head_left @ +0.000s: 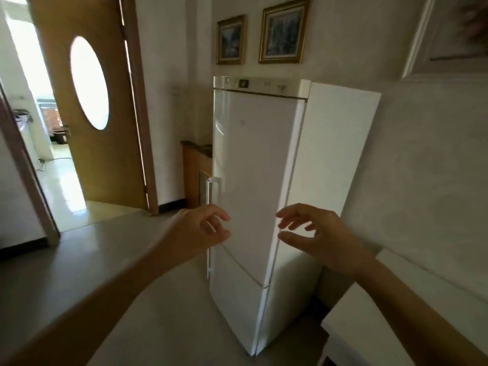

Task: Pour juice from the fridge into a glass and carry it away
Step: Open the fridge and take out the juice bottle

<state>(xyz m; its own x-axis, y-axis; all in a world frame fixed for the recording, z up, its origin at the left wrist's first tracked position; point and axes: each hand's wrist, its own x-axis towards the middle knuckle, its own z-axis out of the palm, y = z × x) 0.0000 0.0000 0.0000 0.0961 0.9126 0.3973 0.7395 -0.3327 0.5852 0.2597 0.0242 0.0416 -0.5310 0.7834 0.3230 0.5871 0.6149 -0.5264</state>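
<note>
A tall white fridge stands against the wall ahead, both its doors closed. Its upper door has a white handle on the left edge. My left hand reaches out just below that handle, fingers curled and apart, holding nothing. My right hand is stretched in front of the fridge's right edge, fingers spread, empty. No juice or glass is in view.
A wooden door with an oval window stands open at the left, leading to a bright room. A low wooden cabinet sits left of the fridge. A white table corner lies at the lower right. Two framed pictures hang above.
</note>
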